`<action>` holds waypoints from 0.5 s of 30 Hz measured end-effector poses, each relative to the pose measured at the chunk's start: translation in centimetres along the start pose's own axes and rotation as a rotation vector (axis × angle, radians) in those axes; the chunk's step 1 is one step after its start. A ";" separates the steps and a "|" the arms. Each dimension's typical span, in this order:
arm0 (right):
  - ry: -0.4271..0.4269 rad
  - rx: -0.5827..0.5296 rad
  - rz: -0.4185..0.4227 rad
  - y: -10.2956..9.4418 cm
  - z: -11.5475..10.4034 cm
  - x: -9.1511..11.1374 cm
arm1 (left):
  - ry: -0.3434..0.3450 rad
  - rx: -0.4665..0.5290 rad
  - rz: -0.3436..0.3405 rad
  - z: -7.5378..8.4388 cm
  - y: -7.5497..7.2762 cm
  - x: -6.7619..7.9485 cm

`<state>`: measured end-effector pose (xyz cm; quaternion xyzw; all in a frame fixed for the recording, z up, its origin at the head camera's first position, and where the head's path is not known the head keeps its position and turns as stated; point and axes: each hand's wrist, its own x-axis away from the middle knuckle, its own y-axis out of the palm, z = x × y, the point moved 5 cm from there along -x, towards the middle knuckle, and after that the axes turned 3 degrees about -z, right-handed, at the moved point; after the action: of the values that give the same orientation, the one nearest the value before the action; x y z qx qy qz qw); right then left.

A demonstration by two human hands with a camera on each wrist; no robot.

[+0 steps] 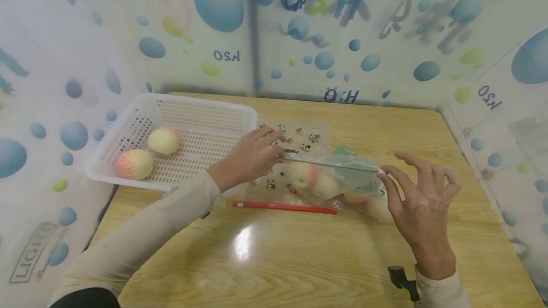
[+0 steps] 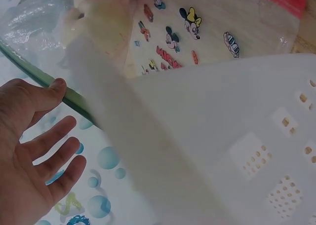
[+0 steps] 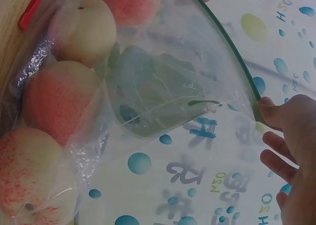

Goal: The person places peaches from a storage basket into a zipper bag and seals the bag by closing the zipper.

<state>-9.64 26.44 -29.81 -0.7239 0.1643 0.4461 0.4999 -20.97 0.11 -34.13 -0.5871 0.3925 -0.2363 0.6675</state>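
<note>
A clear zip bag [image 1: 364, 163] with a green closure strip [image 3: 231, 43] is held up by its top edge. Several peaches [image 3: 63, 99] lie inside it, along with a large green leaf [image 3: 148, 94]. My left hand [image 1: 255, 154] pinches the left end of the strip between thumb and forefinger, its other fingers spread loosely. At the other end, beside a small white slider [image 1: 380, 171], my right hand [image 1: 424, 203] pinches the strip's corner. Beneath lies a second clear bag [image 2: 215, 30] printed with cartoon figures, its red closure strip [image 1: 284, 207] toward me.
On the left stands a white perforated plastic basket [image 1: 192, 108], with two peaches [image 1: 134, 164] at its left end. The left wrist is close beside its right wall. A wooden table [image 1: 274, 255] carries everything, with bubble-patterned walls [image 1: 274, 27] around its back and sides.
</note>
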 end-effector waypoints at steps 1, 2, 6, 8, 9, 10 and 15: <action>0.000 0.003 -0.001 0.0 0.0 0.0 | -0.001 -0.003 0.000 0.0 0.0 0.0; -0.001 0.006 0.002 0.0 0.0 0.0 | -0.003 -0.005 -0.003 0.0 0.0 0.0; 0.013 0.027 0.023 -0.1 0.1 0.0 | 0.000 -0.007 -0.004 0.0 0.0 0.0; 0.023 0.022 0.033 -0.2 0.0 0.0 | 0.004 -0.006 0.001 0.0 -0.1 -0.1; 0.024 0.010 0.032 -0.2 -0.1 -0.1 | 0.006 -0.006 0.005 0.0 -0.1 -0.1; 0.018 -0.013 0.025 -0.2 -0.2 -0.1 | 0.007 -0.006 0.010 0.0 -0.1 -0.1; -0.037 -0.237 -0.163 -0.3 -1.3 0.0 | 0.058 0.027 -0.063 0.4 0.5 0.3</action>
<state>-8.83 25.45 -29.49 -0.7803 0.0421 0.4338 0.4485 -20.56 0.18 -34.71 -0.5830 0.3897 -0.2796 0.6558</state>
